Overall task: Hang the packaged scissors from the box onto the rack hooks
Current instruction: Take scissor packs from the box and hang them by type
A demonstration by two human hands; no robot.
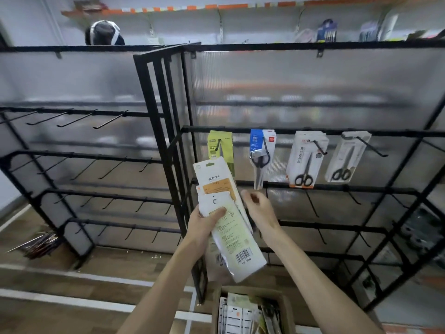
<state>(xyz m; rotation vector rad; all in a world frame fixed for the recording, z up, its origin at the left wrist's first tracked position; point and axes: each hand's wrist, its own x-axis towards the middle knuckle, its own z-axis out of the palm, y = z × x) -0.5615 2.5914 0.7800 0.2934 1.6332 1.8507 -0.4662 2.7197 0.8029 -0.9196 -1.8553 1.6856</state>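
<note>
Black wire rack (337, 188), upper rail: four packs (304, 160) hung. Left hand (204, 222) grips stack of packaged scissors (231, 237) at rack's left edge; right hand (261, 208) just beside, loosely curled, empty, blurred. Box (250, 290) cut off below.

A: What is the floor like?
B: Brown wood-look planks (134, 261), crossed by white lines (72, 274).
A: And higher up?
B: A pale wall (29, 22) carries a long shelf (168, 9) on metal brackets (222, 25). The shelf's front edge is striped orange and white, and the goods on it are blurred. The light is cool and even.
</note>
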